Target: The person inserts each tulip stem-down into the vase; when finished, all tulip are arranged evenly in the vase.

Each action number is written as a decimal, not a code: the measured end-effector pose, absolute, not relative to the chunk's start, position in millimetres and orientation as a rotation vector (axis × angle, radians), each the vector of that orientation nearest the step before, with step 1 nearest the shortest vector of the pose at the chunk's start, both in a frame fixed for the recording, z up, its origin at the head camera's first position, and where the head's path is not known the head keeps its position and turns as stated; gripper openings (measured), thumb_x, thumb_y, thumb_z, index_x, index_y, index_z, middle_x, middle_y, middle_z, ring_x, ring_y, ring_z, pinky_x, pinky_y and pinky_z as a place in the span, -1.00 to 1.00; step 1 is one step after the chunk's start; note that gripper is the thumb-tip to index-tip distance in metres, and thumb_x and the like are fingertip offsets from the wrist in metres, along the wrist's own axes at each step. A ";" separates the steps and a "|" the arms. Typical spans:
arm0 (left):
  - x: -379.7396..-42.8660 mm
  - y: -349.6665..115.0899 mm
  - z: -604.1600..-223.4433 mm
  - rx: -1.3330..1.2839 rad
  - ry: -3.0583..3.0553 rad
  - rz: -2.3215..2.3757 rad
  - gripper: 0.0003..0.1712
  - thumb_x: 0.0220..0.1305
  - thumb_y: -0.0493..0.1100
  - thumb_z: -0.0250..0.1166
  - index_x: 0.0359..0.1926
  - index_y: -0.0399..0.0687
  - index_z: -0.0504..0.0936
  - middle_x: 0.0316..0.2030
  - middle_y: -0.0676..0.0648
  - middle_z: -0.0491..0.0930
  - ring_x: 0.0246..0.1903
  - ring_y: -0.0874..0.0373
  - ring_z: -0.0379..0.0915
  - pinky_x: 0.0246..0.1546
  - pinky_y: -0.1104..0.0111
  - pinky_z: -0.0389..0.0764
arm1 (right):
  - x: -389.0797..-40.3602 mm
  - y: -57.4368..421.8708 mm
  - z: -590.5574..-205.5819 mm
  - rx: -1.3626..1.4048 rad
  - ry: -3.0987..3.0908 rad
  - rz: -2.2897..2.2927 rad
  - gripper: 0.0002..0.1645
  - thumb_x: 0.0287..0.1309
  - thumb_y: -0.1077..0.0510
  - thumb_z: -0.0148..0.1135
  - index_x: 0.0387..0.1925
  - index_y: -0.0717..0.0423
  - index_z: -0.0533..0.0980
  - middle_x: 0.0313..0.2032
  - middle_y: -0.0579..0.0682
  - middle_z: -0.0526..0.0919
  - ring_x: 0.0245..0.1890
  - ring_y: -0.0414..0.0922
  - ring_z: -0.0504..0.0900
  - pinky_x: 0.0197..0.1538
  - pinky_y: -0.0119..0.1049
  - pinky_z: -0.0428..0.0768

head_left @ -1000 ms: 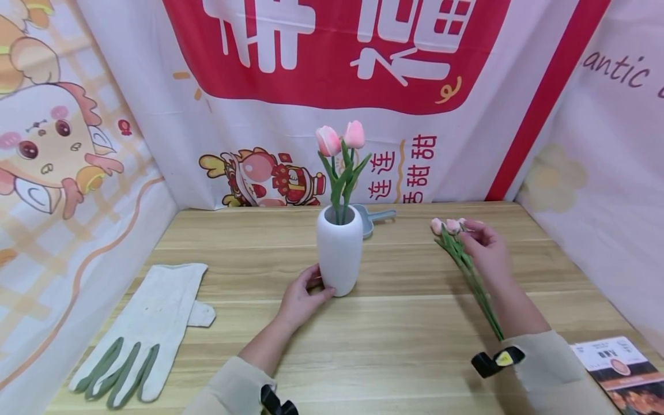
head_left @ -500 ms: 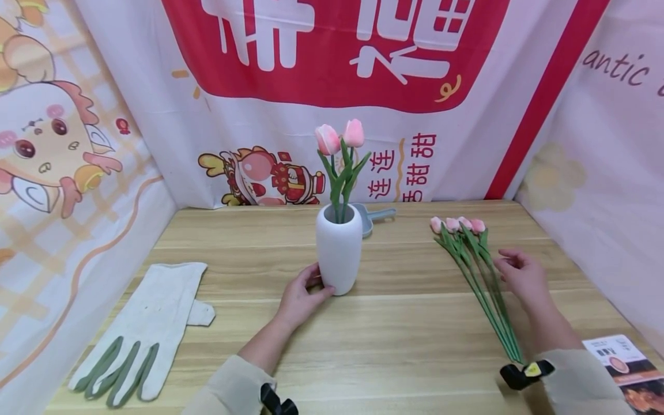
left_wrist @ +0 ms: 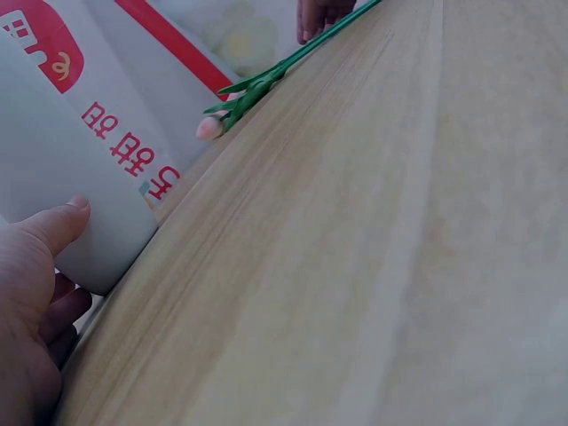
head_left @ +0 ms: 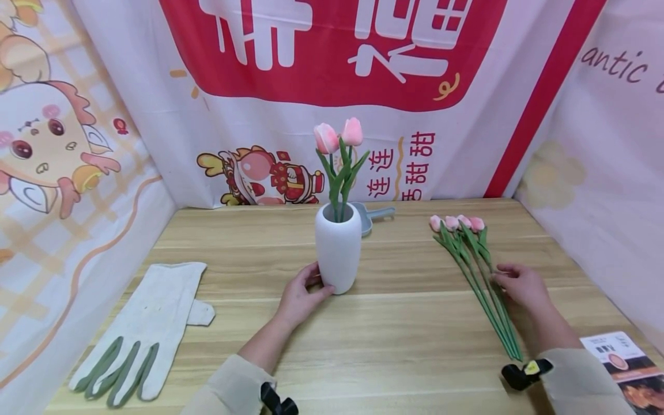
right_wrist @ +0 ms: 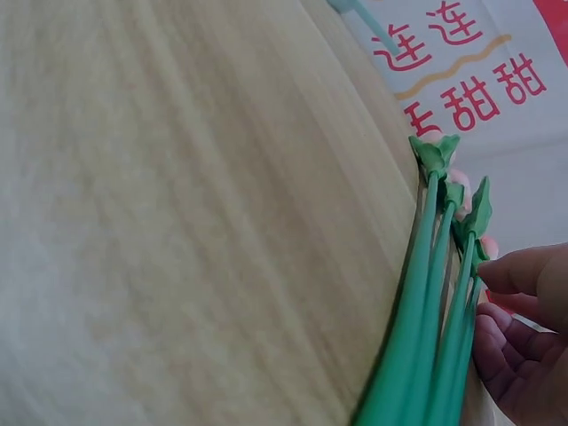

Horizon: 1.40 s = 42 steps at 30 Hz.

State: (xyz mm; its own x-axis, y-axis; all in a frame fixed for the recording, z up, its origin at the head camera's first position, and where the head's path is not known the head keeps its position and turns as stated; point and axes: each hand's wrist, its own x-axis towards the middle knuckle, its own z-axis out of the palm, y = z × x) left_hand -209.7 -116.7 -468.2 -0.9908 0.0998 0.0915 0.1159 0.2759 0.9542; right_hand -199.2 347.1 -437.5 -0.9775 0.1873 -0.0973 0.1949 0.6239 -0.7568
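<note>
A white vase stands upright with two pink tulips in it. My left hand grips its lower left side. In the left wrist view, the thumb lies along the vase wall and the fingers curl behind its base. Several more pink tulips lie side by side on the wooden table at the right, blooms away from me. My right hand is at the rightmost stem, just below its leaves. Seen from the right wrist, the thumb and fingers pinch that tulip's green stem.
Behind the vase lies a small grey-blue scoop. A white work glove with green finger strips rests at the left. A printed card is at the right front edge. Printed cloth walls enclose the wooden table.
My right hand has gone from the blooms out to the right and then in against the rightmost stem. My left hand stays on the vase.
</note>
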 end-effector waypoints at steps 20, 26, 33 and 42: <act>-209.7 -116.7 -467.2 -0.236 -2.483 -1.876 -0.25 0.10 -0.12 0.49 0.31 -0.10 0.44 0.15 -0.19 0.59 0.13 -0.09 0.54 0.24 0.02 0.48 | -206.9 357.3 -438.6 0.389 2.880 -1.050 -0.40 0.29 0.01 0.16 0.16 0.42 0.46 0.12 0.44 0.52 -0.01 0.21 0.56 -0.20 -0.30 0.55; -208.8 -116.6 -466.5 -0.227 -2.487 -1.871 -0.26 0.10 -0.13 0.49 0.30 -0.11 0.45 0.14 -0.19 0.60 0.12 -0.09 0.55 0.24 0.02 0.49 | -206.3 360.6 -439.0 0.533 2.782 -1.305 -0.37 0.29 0.03 0.15 0.24 0.40 0.40 -0.18 0.18 0.71 -0.24 -0.24 0.58 -0.31 -0.52 0.51; -208.9 -116.7 -466.6 -0.225 -2.491 -1.868 -0.26 0.10 -0.12 0.49 0.30 -0.10 0.44 0.13 -0.19 0.60 0.12 -0.09 0.55 0.24 0.02 0.48 | -206.8 363.5 -426.5 0.584 2.778 -1.401 -0.35 0.32 0.03 0.12 0.29 0.38 0.35 -0.08 0.09 0.65 -0.43 -0.51 0.47 -0.35 -0.54 0.54; -208.8 -118.1 -467.6 -0.235 -2.507 -1.859 -0.26 0.11 -0.10 0.49 0.31 -0.09 0.44 0.16 -0.17 0.58 0.13 -0.07 0.54 0.23 0.04 0.50 | -208.0 370.3 -417.3 0.636 2.785 -1.524 -0.43 0.30 -0.06 0.17 0.20 0.21 0.51 -0.42 -0.53 0.49 -0.43 -0.53 0.43 -0.36 -0.57 0.53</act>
State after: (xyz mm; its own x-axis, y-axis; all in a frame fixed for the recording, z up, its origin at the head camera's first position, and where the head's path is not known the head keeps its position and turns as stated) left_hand -208.8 -118.1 -467.6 -0.9887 0.1132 0.0986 0.1272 0.2829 0.9507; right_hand -208.0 370.3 -417.3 -0.9185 0.3821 -0.1018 0.2917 0.4810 -0.8268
